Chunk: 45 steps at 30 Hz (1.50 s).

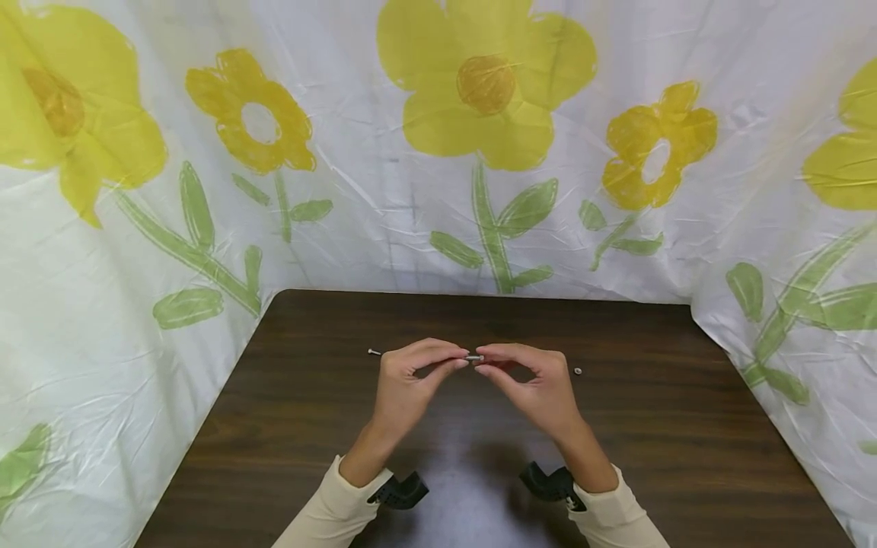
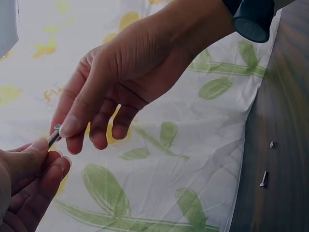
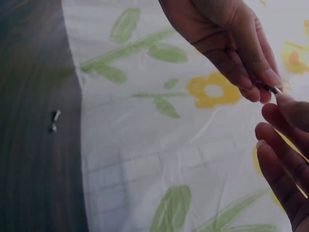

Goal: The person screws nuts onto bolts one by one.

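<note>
Your small silver metal bolt [image 1: 474, 358] sits right between your two hands, raised off the table, long axis running roughly left to right and near level in the head view. Neither hand is nearer: your left hand [image 1: 404, 380] pinches the shaft from its side, and your right hand [image 1: 544, 380] meets the other end with thumb and forefinger, pinching at or right by the wider part. That wider end looks like the head; whether a nut sits there too, you can't tell, too small. Likely what counts: both pinches on one line along the shaft, so a tilt at either end would throw it off. In the left wrist view the right hand's spare fingers hang loosely bent, clear of the bolt.

Loose hardware: a second silver bolt with a thin shaft [image 1: 373, 352] lies just left of your left hand, and a small silver ring-shaped nut [image 1: 578, 371] lies right of your right hand. Surface: dark brown wood-grain table [image 1: 274, 426], pale glare below your hands. Room: white curtain printed with yellow flowers and green leaves [image 1: 356, 243] along the back and both sides. You wear cream sleeves [image 1: 336, 502], with a black camera mount on the left wrist [image 1: 404, 491] and another on the right [image 1: 546, 481].
</note>
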Each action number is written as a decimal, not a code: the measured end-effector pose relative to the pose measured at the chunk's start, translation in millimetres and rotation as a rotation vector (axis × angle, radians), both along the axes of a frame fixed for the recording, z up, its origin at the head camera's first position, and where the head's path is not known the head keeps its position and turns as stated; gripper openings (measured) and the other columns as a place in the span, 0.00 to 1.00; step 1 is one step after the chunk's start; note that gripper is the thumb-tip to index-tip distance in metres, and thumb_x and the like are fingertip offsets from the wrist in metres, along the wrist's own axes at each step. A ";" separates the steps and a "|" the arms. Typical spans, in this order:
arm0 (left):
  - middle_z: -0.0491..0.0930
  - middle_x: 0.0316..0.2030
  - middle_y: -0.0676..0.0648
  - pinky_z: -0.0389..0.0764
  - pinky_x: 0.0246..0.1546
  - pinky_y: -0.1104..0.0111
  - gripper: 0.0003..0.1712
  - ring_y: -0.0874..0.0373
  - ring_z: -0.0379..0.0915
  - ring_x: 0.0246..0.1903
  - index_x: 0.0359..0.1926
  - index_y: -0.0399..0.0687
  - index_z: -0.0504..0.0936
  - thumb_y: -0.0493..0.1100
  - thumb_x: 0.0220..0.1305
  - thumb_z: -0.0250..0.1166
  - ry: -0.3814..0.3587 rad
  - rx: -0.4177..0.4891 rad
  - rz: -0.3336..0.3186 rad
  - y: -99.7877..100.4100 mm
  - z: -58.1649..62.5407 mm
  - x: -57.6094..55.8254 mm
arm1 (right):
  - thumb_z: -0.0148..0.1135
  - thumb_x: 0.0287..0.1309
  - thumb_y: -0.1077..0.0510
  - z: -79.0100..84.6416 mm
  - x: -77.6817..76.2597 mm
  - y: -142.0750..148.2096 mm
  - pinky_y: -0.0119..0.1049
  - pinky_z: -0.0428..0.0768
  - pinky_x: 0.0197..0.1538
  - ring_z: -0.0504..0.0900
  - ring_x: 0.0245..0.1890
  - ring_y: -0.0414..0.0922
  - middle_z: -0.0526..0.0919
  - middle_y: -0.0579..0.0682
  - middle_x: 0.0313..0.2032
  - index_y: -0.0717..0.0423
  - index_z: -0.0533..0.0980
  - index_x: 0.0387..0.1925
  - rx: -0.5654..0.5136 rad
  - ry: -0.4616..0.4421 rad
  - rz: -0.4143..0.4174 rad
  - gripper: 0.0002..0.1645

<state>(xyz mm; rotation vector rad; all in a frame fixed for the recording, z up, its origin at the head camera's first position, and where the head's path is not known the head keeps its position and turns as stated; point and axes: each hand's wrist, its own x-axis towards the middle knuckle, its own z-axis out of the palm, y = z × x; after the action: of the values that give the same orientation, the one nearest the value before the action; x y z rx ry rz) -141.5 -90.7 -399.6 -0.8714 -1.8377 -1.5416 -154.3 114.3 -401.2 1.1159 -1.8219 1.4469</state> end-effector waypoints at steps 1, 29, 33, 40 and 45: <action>0.88 0.35 0.47 0.85 0.37 0.70 0.08 0.56 0.85 0.35 0.37 0.38 0.90 0.28 0.55 0.74 0.001 -0.001 -0.002 -0.1 -0.6 0.3 | 0.75 0.39 0.81 -0.7 0.1 -0.1 0.31 0.86 0.36 0.89 0.34 0.45 0.89 0.57 0.36 0.64 0.86 0.43 -0.004 0.000 0.000 0.26; 0.88 0.33 0.45 0.85 0.36 0.70 0.12 0.55 0.85 0.33 0.37 0.38 0.90 0.24 0.51 0.75 0.072 0.004 -0.055 4.1 1.1 -0.1 | 0.65 0.61 0.75 1.9 6.9 0.5 0.37 0.87 0.37 0.88 0.32 0.44 0.89 0.51 0.32 0.59 0.84 0.44 -0.004 -0.252 0.032 0.13; 0.88 0.33 0.45 0.85 0.36 0.70 0.11 0.54 0.85 0.33 0.37 0.38 0.90 0.24 0.52 0.75 0.078 0.005 -0.048 2.8 1.6 0.2 | 0.75 0.47 0.76 3.4 5.4 1.8 0.37 0.87 0.38 0.89 0.36 0.44 0.89 0.55 0.38 0.62 0.84 0.47 -0.014 -0.147 0.040 0.23; 0.88 0.34 0.45 0.85 0.37 0.69 0.11 0.54 0.86 0.34 0.38 0.38 0.90 0.24 0.53 0.74 0.082 0.004 -0.054 1.5 2.6 1.8 | 0.74 0.41 0.81 1.5 4.1 -0.2 0.32 0.86 0.39 0.90 0.36 0.44 0.89 0.58 0.36 0.64 0.86 0.41 -0.049 -0.057 0.043 0.23; 0.88 0.35 0.44 0.85 0.37 0.68 0.11 0.54 0.86 0.35 0.39 0.37 0.90 0.25 0.54 0.74 0.067 0.013 -0.062 2.7 2.9 2.9 | 0.73 0.49 0.77 0.3 4.8 0.7 0.33 0.86 0.36 0.88 0.32 0.43 0.89 0.55 0.33 0.60 0.86 0.40 -0.028 -0.086 0.045 0.17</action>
<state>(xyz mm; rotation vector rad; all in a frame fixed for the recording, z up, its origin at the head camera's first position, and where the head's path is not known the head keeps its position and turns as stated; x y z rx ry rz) -138.5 -88.0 -396.7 -0.9701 -1.7666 -1.5417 -149.5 115.0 -400.9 1.1025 -1.8401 1.5640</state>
